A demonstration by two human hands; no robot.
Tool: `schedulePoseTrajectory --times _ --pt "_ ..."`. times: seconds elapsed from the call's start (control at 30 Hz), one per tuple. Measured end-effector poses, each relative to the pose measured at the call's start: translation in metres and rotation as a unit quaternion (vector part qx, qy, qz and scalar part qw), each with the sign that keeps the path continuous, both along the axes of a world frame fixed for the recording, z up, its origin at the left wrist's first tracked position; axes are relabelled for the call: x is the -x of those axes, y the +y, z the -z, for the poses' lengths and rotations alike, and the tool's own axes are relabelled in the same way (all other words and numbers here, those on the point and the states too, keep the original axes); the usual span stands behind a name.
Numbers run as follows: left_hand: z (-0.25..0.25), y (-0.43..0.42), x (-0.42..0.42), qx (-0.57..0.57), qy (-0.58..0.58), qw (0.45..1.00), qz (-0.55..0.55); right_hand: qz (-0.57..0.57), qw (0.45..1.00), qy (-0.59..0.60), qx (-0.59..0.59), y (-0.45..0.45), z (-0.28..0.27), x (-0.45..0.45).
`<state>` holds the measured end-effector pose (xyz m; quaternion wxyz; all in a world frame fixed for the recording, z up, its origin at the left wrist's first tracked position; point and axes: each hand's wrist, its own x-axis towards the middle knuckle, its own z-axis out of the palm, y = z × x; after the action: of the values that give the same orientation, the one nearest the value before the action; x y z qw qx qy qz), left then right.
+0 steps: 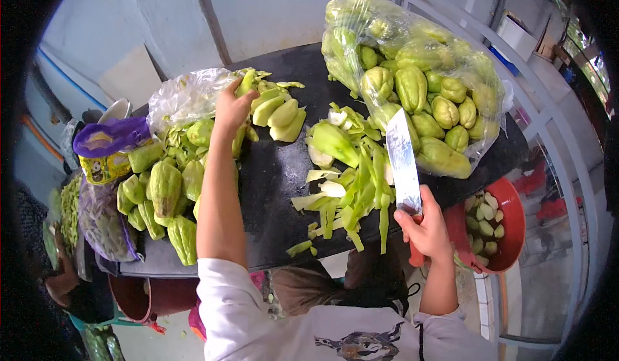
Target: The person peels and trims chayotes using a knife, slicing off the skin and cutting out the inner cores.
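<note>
My right hand is wrapped round the red handle of a wide-bladed knife, its blade pointing up and away from me. My left hand reaches to the back left of the dark table, thumb and fingers closed about a green chayote piece. Just right of that hand lie several peeled, cut chayote pieces. Between my hands sits a heap of chayote peelings, with a pale green chayote on top of it. Part of the left grip is hidden by the hand itself.
A clear plastic bag of whole chayotes fills the back right. Unpeeled chayotes pile up at left beside a purple net bag. A red bucket with pale pieces stands below right, near a metal railing. Another person's arm shows far left.
</note>
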<state>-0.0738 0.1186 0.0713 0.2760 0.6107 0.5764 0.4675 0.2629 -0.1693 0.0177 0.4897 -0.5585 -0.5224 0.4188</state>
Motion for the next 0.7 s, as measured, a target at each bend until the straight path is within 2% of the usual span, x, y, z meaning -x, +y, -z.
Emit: schedulePoseTrajectory --times 0.03,0.07,0.13,0.17,0.33,0.4,0.53,0.6,0.63,0.7 --pt "0.000 0.015 0.003 -0.012 0.081 0.997 0.003 -0.002 1.000 -0.008 -0.007 -0.003 0.002 -0.003" --pt "0.006 0.033 0.007 -0.014 0.083 0.996 0.004 -0.003 1.000 -0.017 -0.014 -0.005 0.003 -0.005" --pt "0.015 0.059 0.011 -0.079 0.217 0.973 -0.010 -0.002 1.000 0.000 -0.001 -0.008 0.005 -0.009" --pt "0.015 0.068 0.010 -0.045 0.231 0.972 -0.012 0.000 1.000 -0.011 0.005 -0.009 0.006 -0.011" --pt "0.001 0.091 0.006 -0.036 0.253 0.966 0.043 -0.001 0.998 -0.038 0.042 -0.014 0.005 -0.020" --pt "-0.001 0.097 0.002 0.029 0.268 0.962 0.049 0.015 0.998 -0.029 0.045 -0.015 0.007 -0.023" --pt "0.025 0.123 0.000 0.016 0.347 0.933 0.090 0.024 0.998 -0.015 0.053 -0.009 0.009 -0.022" --pt "0.041 0.126 -0.007 0.051 0.387 0.913 0.115 0.011 0.998 -0.012 0.055 -0.006 0.011 -0.023" --pt "0.027 0.104 -0.017 0.074 0.381 0.914 0.116 0.010 0.998 -0.012 0.059 -0.005 0.012 -0.024" --pt "0.042 0.101 -0.015 0.073 0.347 0.925 0.135 0.009 0.999 -0.007 0.052 -0.004 0.013 -0.023"
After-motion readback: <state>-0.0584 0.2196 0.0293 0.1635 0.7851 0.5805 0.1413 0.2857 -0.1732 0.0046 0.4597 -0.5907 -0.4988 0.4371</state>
